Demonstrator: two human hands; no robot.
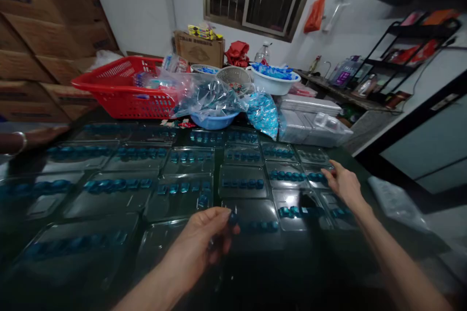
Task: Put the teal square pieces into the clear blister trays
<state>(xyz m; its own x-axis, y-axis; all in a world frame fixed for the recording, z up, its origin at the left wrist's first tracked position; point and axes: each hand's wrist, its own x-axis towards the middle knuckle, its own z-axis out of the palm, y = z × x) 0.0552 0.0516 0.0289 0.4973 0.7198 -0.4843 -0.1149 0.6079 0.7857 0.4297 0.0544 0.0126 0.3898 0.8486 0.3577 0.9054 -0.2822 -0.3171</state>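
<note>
Rows of clear plastic trays (248, 211) cover the dark table, most with a line of small blue translucent pieces (290, 176) in them. Low in the middle, my left hand (204, 235) is closed, with a small dark blue piece (232, 218) between thumb and fingers, above the near trays. Stretched out to the right, my right hand (345, 184) has its thumb and fingers bent together at the outer edge of a clear tray (316, 177); whatever may be in the fingertips is too small to make out.
Behind the trays stand a red plastic basket (124, 99), a blue basin (215, 121) under a plastic bag, a bag of blue pieces (261, 114) and stacked clear packs (310, 126). Another person's arm (32, 140) reaches in at left. Cardboard boxes (47, 39) are piled at left.
</note>
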